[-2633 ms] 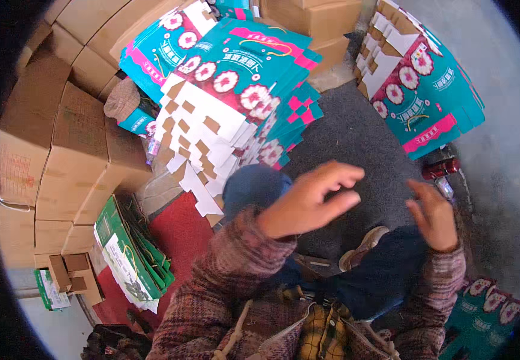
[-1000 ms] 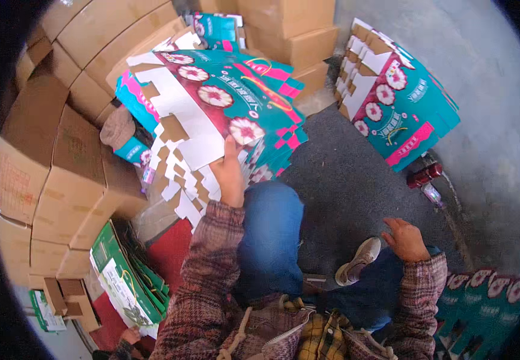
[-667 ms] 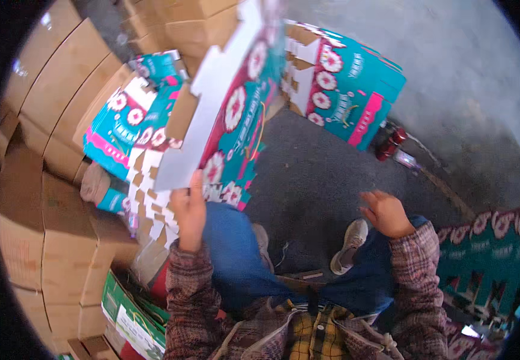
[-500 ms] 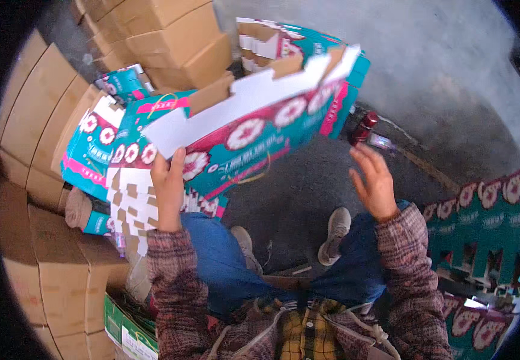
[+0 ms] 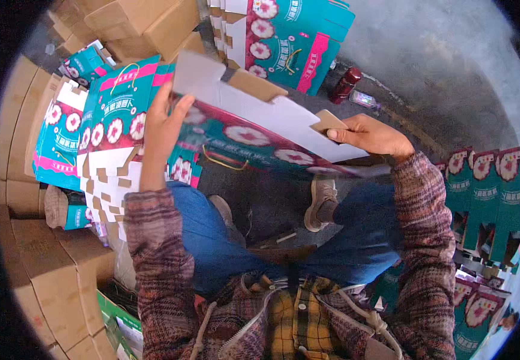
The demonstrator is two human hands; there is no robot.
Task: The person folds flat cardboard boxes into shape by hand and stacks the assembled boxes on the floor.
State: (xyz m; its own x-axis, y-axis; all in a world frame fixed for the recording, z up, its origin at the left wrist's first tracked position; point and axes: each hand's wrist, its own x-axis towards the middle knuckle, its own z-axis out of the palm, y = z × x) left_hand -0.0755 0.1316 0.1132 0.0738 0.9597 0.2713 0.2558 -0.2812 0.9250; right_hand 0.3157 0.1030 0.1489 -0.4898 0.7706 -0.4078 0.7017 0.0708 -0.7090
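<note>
Though empty before, right hand [image 5: 371,135] gripping, carton [image 5: 266,117] slanting

Soft light leaves the grey floor [image 5: 440,60] palest, the mat [image 5: 272,207] dim. Motion blur smears both ends of the teal carton [image 5: 263,117]. Brown boxes [image 5: 50,264] bow toward the black fisheye rim

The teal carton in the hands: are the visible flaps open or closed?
Open: white flap and brown flap stick out from one edge of the teal carton, between left hand and right hand.
</note>
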